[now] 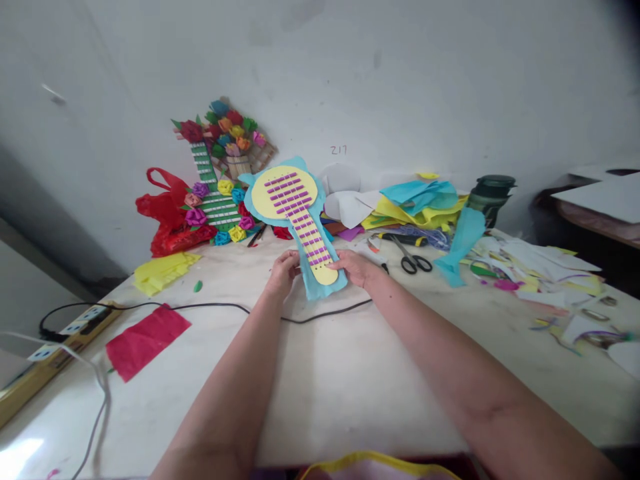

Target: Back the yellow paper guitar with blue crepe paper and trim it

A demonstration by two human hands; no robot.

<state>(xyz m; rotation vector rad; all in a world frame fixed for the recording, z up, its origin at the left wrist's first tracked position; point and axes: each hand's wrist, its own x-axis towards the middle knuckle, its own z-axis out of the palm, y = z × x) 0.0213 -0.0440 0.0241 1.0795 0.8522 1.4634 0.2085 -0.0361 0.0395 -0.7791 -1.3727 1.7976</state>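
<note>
Between my hands stands a paddle-shaped paper craft (285, 197), tilted, with a round top and a long handle. Its face is pale yellow with rows of purple strips, and ragged light blue paper shows all round its edge. My left hand (284, 272) grips the left edge of the handle, fingers bent. On the opposite edge my right hand (354, 268) pinches the handle near its lower end, thumb on the yellow face. Behind the craft's left side is a green, white-striped craft (220, 208) bordered with paper flowers. The fingers behind the handle are hidden.
Black-handled scissors (411, 260), blue crepe paper (463, 247) and a dark green bottle (490, 200) lie or stand to the right, beside paper scraps (540, 270). Leftward are red paper (149, 340), yellow paper (165, 272), a red bag (167, 210) and a power strip (70, 333). A black cable (215, 305) crosses the table.
</note>
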